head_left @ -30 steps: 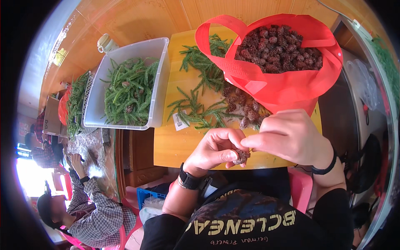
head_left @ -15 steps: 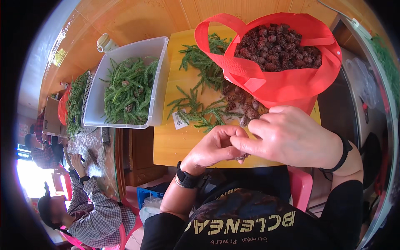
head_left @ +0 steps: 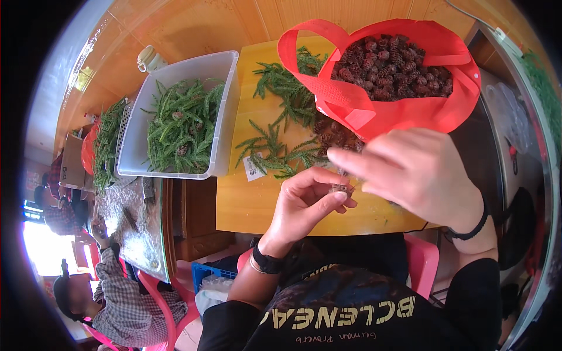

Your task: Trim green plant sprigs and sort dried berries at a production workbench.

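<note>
My left hand (head_left: 307,202) pinches a small brown pine cone (head_left: 341,189) between thumb and fingertips, above the table's near edge. Just right of it is my right hand (head_left: 418,172), blurred by motion. Its index finger stretches left over the cone, the thumb sits apart below, and no object shows in its grasp. Beyond both hands, several loose pine cones (head_left: 336,137) lie at the foot of a red bag (head_left: 410,114), partly hidden by my right hand. Many more cones fill the bag. Green artificial pine sprigs (head_left: 281,153) lie left of the loose cones.
A clear plastic bin (head_left: 225,117) of green sprigs stands at the table's left. A small white label (head_left: 253,167) lies on the yellow table (head_left: 246,205). At far left a person in a checked shirt (head_left: 126,301) sits by another table. A pink chair (head_left: 422,263) is behind me.
My right hand has moved away from the left, its fingers now spread. My left hand has turned, so the cone in its fingertips shows better. The seated person's arms have shifted.
</note>
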Motion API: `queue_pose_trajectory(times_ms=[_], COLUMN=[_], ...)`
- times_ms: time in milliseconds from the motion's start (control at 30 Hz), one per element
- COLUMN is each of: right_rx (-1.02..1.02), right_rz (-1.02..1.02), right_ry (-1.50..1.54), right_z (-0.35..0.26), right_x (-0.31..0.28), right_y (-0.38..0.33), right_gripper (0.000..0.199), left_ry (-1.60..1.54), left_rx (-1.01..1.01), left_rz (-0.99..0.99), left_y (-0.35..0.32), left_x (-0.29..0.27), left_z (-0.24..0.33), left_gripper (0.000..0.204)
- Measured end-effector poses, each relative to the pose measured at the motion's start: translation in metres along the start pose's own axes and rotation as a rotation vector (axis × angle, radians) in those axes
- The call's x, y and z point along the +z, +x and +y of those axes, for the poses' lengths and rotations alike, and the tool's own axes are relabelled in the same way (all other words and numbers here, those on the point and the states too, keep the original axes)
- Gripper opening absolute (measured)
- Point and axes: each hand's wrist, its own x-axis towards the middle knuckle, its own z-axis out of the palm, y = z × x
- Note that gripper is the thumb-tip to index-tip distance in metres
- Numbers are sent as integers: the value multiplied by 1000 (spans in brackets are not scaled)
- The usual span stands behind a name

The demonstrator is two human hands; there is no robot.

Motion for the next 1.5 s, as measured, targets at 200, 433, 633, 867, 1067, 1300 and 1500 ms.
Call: queue_pose_trajectory(times_ms=[200, 433, 633, 867, 1067, 1300, 1500], right_rx=[523, 461, 408, 385, 354, 454, 464], right_rz=[127, 94, 151, 160, 211, 236, 357], right_ry=[896, 1463, 1576, 1651, 1641, 1705, 1577], right_z=[4, -5, -4, -5, -10, -16, -21], right_x=[31, 64, 71, 78, 77, 73, 81], right_y=[-29, -27, -26, -30, -31, -31, -32], right_gripper=[51, 29, 23, 13, 9, 10, 11], left_ry=[-134, -246, -240, -194, -231, -220, 20], left_rx=[-7, -33, -77, -123, -108, -96, -16], left_rz=[14, -123, -164, -132, -154, -122, -31], left_y=[0, 1, 1, -1, -3, -3, -6], left_x=[-3, -3, -5, -3, -3, -1, 6], left_z=[-2, -2, 2, 4, 4, 7, 9], left_gripper=[20, 20, 19, 19, 17, 18, 22])
